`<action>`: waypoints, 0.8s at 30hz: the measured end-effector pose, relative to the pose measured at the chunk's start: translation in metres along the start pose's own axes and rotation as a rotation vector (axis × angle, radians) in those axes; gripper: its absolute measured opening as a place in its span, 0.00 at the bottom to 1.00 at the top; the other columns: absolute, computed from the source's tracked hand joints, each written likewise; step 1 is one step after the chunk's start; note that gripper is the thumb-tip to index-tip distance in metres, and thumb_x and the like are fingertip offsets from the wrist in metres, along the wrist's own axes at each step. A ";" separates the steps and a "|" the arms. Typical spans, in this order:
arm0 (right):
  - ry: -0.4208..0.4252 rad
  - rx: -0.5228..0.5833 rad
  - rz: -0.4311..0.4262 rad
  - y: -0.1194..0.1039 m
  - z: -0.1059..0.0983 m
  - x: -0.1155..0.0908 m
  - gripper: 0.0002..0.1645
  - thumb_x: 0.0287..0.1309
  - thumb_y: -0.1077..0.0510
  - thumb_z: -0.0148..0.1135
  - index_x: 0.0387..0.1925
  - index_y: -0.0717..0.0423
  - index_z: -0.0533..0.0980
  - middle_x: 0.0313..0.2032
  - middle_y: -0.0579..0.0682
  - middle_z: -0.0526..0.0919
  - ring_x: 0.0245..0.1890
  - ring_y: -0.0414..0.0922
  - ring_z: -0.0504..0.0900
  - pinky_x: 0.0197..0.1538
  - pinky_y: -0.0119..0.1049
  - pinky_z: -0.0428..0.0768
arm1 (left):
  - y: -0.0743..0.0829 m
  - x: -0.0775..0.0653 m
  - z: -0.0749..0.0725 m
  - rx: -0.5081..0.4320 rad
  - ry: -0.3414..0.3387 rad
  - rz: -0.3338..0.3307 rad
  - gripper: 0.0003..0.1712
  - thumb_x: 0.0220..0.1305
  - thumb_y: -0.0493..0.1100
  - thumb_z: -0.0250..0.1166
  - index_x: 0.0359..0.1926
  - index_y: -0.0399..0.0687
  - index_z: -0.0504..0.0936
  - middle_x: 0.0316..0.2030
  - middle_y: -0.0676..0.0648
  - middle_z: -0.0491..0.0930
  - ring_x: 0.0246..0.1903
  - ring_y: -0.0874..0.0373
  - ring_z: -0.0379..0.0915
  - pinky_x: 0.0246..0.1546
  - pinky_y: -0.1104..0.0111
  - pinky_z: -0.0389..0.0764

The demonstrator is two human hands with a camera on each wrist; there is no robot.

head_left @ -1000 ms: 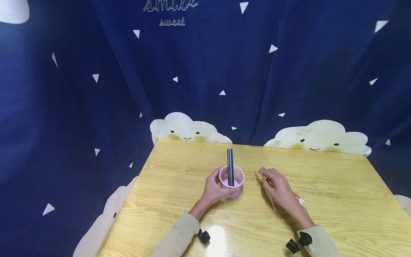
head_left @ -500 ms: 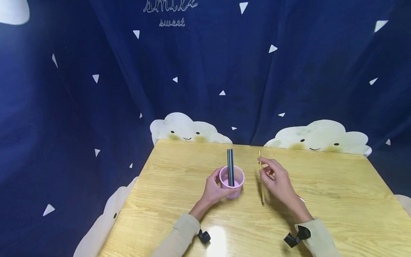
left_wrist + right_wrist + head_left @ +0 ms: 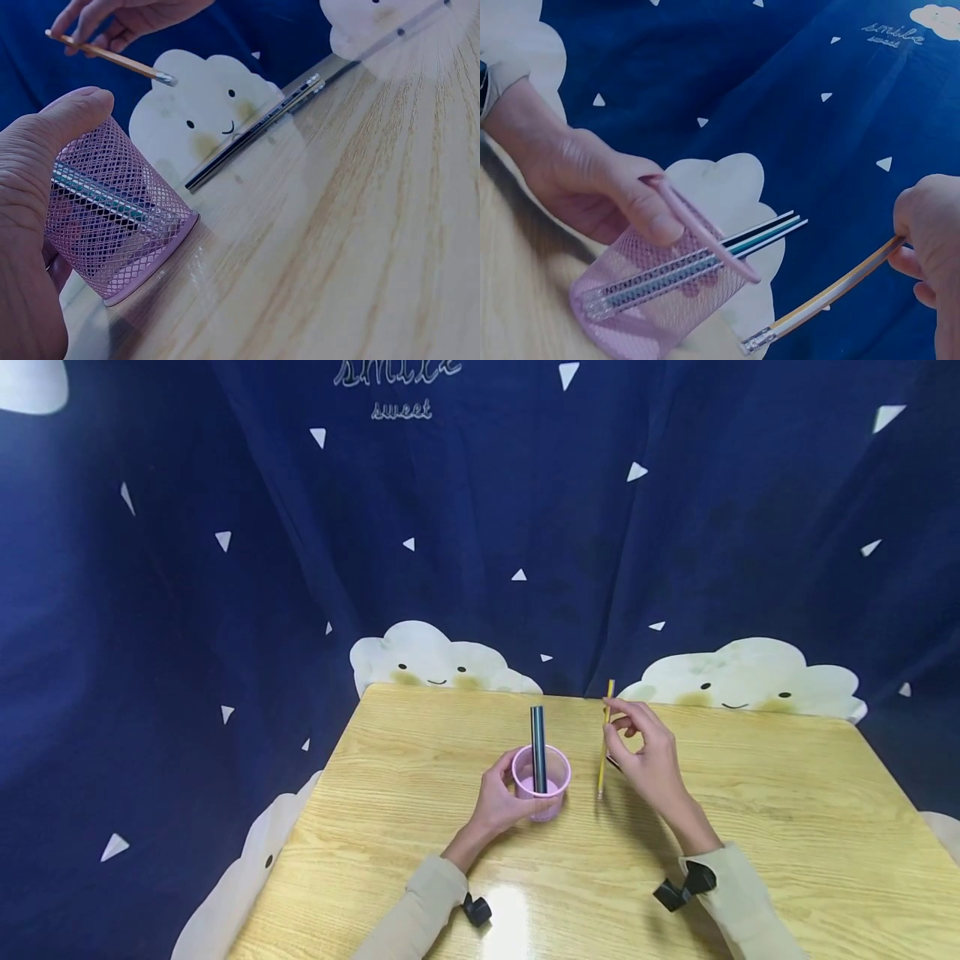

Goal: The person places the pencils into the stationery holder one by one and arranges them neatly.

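Observation:
My left hand (image 3: 497,803) grips a pink mesh pen cup (image 3: 551,811), its thumb across the near side below the rim. A small bundle of dark and teal pencils (image 3: 538,745) stands in the cup, leaning against the wall. To the right of the cup, my right hand (image 3: 652,760) pinches a yellow pencil (image 3: 603,764) near its upper end between thumb and fingers. The pencil's eraser end (image 3: 759,342) points down toward the cup side, and the pencil is raised off the table. Dark pencils (image 3: 255,132) lie on the table, mostly hidden behind my right hand in the head view.
The wooden table (image 3: 420,735) reaches back to a dark blue curtain (image 3: 465,510) printed with white triangles and clouds. Black wrist cameras (image 3: 477,910) sit at both sleeves. A bright light reflection shows on the table near its front.
My right hand has lifted the yellow pencil from beside the other pencils and moved farther back and up, tipping it nearly upright. The left hand and cup have stayed put.

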State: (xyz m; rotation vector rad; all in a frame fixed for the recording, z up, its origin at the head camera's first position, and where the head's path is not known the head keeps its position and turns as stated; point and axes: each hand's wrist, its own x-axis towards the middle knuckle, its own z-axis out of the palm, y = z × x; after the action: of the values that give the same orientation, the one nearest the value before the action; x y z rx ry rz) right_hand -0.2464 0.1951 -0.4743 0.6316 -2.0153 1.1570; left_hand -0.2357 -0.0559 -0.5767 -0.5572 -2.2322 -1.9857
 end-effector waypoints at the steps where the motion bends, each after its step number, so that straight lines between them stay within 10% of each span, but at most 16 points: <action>1: 0.010 0.004 -0.003 -0.002 0.001 0.002 0.26 0.54 0.78 0.67 0.55 0.63 0.83 0.41 0.54 0.87 0.34 0.40 0.81 0.37 0.30 0.75 | 0.000 0.000 0.000 -0.001 -0.001 -0.002 0.50 0.41 0.42 0.88 0.68 0.47 0.77 0.59 0.47 0.83 0.58 0.50 0.79 0.64 0.54 0.80; 13: 0.112 0.076 -0.047 -0.050 0.007 0.032 0.26 0.48 0.84 0.65 0.52 0.74 0.81 0.40 0.69 0.83 0.30 0.52 0.82 0.36 0.31 0.77 | 0.000 0.001 0.000 -0.018 0.005 0.013 0.50 0.39 0.39 0.88 0.67 0.44 0.77 0.58 0.45 0.83 0.57 0.49 0.81 0.62 0.52 0.81; 24: 0.093 0.126 -0.026 -0.031 0.031 0.028 0.26 0.49 0.84 0.67 0.52 0.73 0.81 0.39 0.65 0.83 0.31 0.49 0.83 0.36 0.33 0.77 | -0.002 0.002 0.001 -0.044 0.000 0.014 0.50 0.40 0.37 0.88 0.68 0.44 0.76 0.58 0.44 0.83 0.56 0.48 0.81 0.63 0.54 0.81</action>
State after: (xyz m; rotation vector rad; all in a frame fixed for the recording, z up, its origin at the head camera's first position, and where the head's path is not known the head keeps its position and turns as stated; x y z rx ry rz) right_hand -0.2518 0.1517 -0.4468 0.6520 -1.8619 1.2816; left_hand -0.2377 -0.0547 -0.5787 -0.5759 -2.1836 -2.0333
